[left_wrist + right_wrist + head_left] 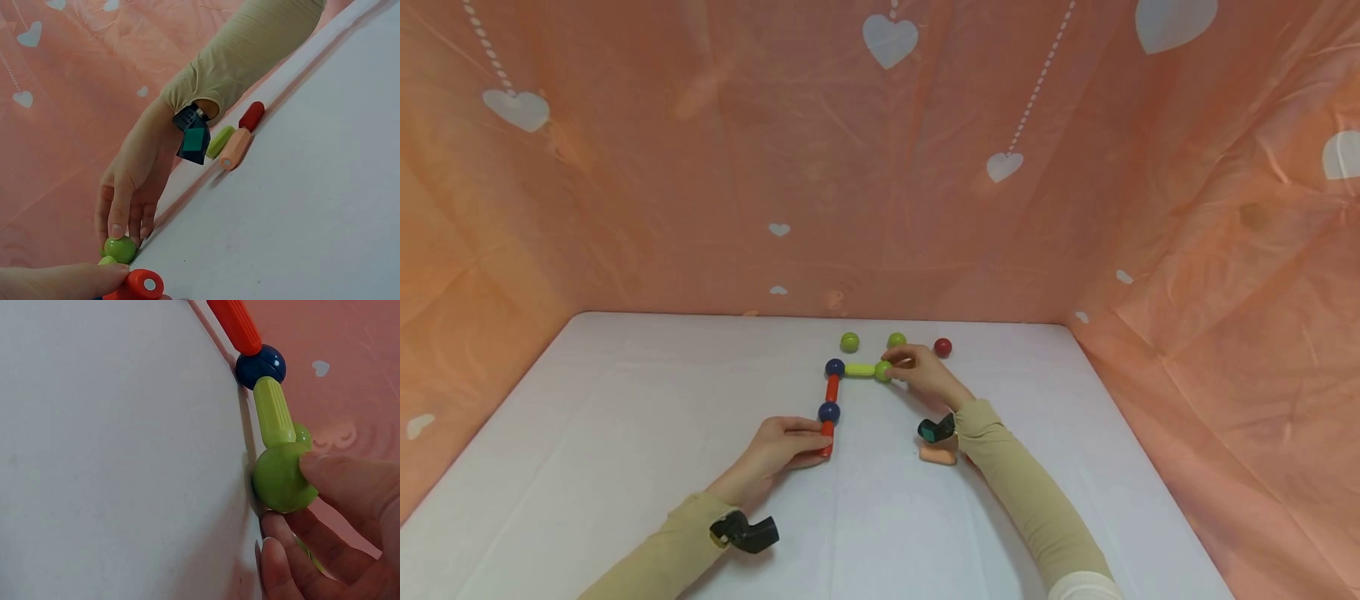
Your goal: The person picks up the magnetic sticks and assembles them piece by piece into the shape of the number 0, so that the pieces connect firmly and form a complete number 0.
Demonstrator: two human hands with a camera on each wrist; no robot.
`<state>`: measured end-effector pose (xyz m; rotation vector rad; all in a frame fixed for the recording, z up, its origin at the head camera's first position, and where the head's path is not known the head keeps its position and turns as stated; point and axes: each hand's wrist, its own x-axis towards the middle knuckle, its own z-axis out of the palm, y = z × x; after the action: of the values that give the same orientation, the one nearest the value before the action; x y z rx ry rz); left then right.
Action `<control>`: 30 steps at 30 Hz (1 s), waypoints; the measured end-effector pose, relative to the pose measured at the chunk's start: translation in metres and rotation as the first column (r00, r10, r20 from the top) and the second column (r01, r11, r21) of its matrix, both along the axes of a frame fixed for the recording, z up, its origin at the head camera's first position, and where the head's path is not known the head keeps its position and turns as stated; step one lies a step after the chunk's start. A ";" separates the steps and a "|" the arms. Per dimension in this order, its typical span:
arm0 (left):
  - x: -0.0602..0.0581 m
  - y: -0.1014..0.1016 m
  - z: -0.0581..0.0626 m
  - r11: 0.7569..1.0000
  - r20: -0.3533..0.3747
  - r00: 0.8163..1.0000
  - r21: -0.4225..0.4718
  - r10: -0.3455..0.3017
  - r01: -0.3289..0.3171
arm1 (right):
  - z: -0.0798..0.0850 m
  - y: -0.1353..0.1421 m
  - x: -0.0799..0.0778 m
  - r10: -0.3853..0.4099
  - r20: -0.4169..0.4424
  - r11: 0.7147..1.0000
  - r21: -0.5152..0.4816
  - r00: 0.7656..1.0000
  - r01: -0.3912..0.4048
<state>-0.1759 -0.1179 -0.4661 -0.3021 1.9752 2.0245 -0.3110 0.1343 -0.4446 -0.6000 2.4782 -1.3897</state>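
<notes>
On the white tabletop lies an L-shaped chain of rods and balls. My left hand (778, 446) pinches the red rod (145, 284) at its near end, between thumb and fingers. Beyond that rod come a dark blue ball (829, 412), a second red rod (832, 390) and another dark blue ball (835, 368) at the corner. From the corner a yellow-green rod (860, 370) runs right to a green ball (284, 478). My right hand (928, 377) grips this green ball, thumb on one side and fingers on the other.
Behind the chain sit two loose green balls, one left (849, 342) and one near the right hand (897, 340), plus a red ball (943, 347). Below the right forearm lie a peach rod (235, 149), a green rod (220, 142) and a red rod (252, 115). An orange curtain (820, 167) surrounds the table.
</notes>
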 end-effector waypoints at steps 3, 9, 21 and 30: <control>-0.001 -0.001 0.001 1.000 -0.001 1.000 0.016 -0.004 0.004 | 0.000 -0.001 -0.001 -0.007 0.003 1.000 0.001 1.000 0.007; -0.005 -0.006 0.002 0.999 0.006 1.000 0.029 -0.026 0.026 | 0.001 -0.003 -0.003 -0.015 0.003 1.000 -0.002 1.000 0.015; -0.009 -0.003 -0.001 0.999 0.023 0.999 0.002 -0.047 0.047 | 0.019 0.017 -0.012 0.025 -0.114 0.999 -0.032 0.993 -0.029; -0.009 -0.005 0.000 0.997 0.008 0.997 0.017 -0.070 0.070 | 0.030 0.057 -0.027 -0.100 -0.182 0.995 -0.016 0.978 0.099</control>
<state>-0.1849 -0.1229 -0.4661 -0.2338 1.9347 1.9920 -0.3379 0.1909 -0.4146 -0.6400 2.6824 -1.4391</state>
